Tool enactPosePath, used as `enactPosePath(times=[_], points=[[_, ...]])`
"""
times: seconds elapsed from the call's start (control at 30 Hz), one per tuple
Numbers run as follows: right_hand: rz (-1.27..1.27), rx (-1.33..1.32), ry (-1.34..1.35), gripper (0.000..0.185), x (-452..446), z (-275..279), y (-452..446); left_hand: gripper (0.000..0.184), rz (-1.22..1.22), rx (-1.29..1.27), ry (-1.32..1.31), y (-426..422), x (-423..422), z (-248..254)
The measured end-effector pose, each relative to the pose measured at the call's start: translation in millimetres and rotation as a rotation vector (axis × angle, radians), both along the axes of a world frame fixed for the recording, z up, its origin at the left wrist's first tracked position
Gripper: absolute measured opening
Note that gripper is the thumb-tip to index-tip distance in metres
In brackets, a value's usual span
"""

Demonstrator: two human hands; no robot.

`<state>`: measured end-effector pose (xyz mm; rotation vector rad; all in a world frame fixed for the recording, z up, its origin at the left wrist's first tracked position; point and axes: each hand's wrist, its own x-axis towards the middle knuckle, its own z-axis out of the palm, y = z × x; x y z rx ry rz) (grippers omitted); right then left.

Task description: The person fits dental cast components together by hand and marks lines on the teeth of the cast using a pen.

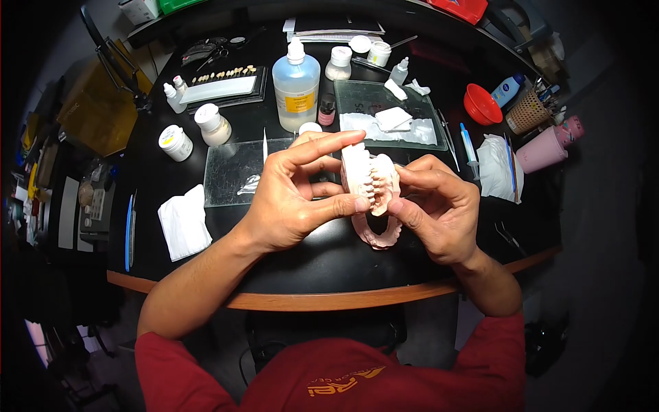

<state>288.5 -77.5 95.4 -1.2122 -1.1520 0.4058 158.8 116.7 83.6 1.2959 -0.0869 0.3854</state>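
Your red shirt (329,378) fills the bottom of the view, just inside the curved wooden edge (316,301) of the black surface (295,271). Above that edge, your left hand (285,196) holds a toothed dental cast (355,168), its fingers spread across the top and side with the thumb braced low. Your right hand (436,206) has its fingers narrowed on a second dental cast (388,180), pinched between thumb and forefinger. The two casts meet near the middle of the surface, row of teeth against row. Beneath them you have a horseshoe-shaped cast (379,237), partly covered by what you hold.

A strip of black surface runs between your hands and the wooden edge. To your left, it is bounded by the folded white cloth (184,225) and the dark slab (226,168); to your right, by metal tweezers (508,237). Beyond your hands, a glass slab (357,103) and a tall bottle (295,79) limit your room forward.

The casts look matte, chalky and pale pink, with bumpy teeth. The glass slab is smooth and greenish, with white paper on it. The bottle is translucent, rounded and yellow-labelled; the red bowl (482,104) is glossy, and the cloth soft and creased.
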Motion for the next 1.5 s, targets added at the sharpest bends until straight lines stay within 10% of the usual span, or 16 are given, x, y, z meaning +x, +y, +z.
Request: enactPosePath(times=[1.5], points=[[0.029,-0.022,0.077,0.031,4.3,-1.7,-1.6,0.07,-0.025,-0.035,-0.005,-1.0,-1.3,1.4]])
